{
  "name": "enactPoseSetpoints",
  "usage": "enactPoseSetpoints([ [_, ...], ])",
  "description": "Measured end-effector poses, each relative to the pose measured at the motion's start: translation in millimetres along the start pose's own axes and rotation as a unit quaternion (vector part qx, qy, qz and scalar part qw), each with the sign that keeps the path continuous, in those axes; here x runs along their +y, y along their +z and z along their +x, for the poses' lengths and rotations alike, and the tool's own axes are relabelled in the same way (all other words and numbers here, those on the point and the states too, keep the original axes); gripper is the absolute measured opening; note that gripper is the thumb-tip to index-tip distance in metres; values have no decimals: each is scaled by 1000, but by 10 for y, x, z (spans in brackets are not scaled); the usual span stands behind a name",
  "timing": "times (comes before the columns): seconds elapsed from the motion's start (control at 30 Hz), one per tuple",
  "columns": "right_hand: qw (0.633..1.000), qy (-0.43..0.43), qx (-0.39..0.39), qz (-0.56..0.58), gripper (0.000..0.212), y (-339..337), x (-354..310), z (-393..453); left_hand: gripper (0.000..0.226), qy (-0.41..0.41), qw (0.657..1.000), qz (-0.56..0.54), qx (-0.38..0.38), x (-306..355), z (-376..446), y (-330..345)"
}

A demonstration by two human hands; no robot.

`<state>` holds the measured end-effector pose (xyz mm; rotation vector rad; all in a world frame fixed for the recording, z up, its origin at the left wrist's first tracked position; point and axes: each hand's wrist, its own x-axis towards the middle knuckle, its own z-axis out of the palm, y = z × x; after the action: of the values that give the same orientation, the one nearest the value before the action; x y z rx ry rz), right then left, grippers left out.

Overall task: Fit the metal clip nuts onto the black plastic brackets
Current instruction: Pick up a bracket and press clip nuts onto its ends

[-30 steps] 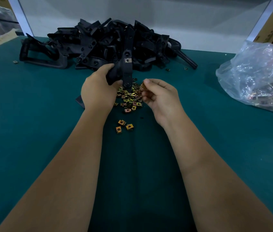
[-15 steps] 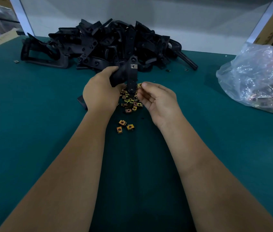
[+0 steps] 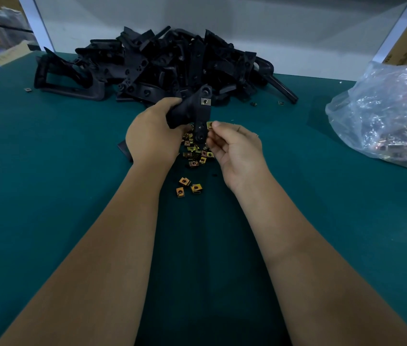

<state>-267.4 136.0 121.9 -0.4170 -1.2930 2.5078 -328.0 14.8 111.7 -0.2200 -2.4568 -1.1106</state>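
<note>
Fingers (image 3: 218,127) of the right hand (image 3: 237,156) are pinched on a clip nut (image 3: 209,124) beside the bracket (image 3: 198,113); the bracket is gripped by the left hand (image 3: 152,136) above loose nuts (image 3: 196,153) on the desk (image 3: 47,196).

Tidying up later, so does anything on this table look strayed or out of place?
Yes: a few clip nuts lie apart from the main heap, one far left by the bracket pile, two at its right end.

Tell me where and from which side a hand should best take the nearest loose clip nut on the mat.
Probably by its two side edges, coming from above. The nearest clip nut lies flat on the green mat, holed face up, apart from its two neighbours, so fingers can likely pinch across it. The right hand already pinches another clip nut that way beside the bracket gripped by the left hand.
</note>
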Motion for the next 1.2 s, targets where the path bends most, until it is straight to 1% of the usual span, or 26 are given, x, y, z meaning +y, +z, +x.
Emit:
enactPoseSetpoints([
  [0.07,1000,1,9,9,23,12,8,1,46,-2,1000,-2,1,4,-4,-1],
  [0.2,997,11,35,61,24,44,30,7,46,-6,1000,-6,5,8,-9,0],
  [0.27,997,6,38,64,25,45,39,18,46,-6,1000,-6,5,12,-7,-2],
  [0.47,999,-22,8,-37,26,38,79,27,44,-9,1000,-15,4,11,-9,-20],
  [0.57,998,-30,7,-53,26,32,82,30,46,-6,1000,-9,-2,15,-14,-23],
  [0.63,999,-24,7,-38,26,38,84,21,47,-7,1000,-9,-2,16,-19,-25],
  [0.73,999,4,15,30,30,58,93,15,46,-12,1000,-22,4,22,-23,-33],
  [0.8,999,8,21,46,30,65,98,24,46,-14,1000,-27,6,27,-21,-37],
  [0.97,999,-21,17,-32,27,65,122,47,49,-4,1000,-11,-5,17,-23,-22],
  [1.07,995,-51,27,-79,25,63,134,57,51,-14,1000,-7,-20,6,-18,-8],
  [1.2,988,-84,35,-127,23,84,188,41,49,-22,1000,-13,-18,14,-14,14],
])
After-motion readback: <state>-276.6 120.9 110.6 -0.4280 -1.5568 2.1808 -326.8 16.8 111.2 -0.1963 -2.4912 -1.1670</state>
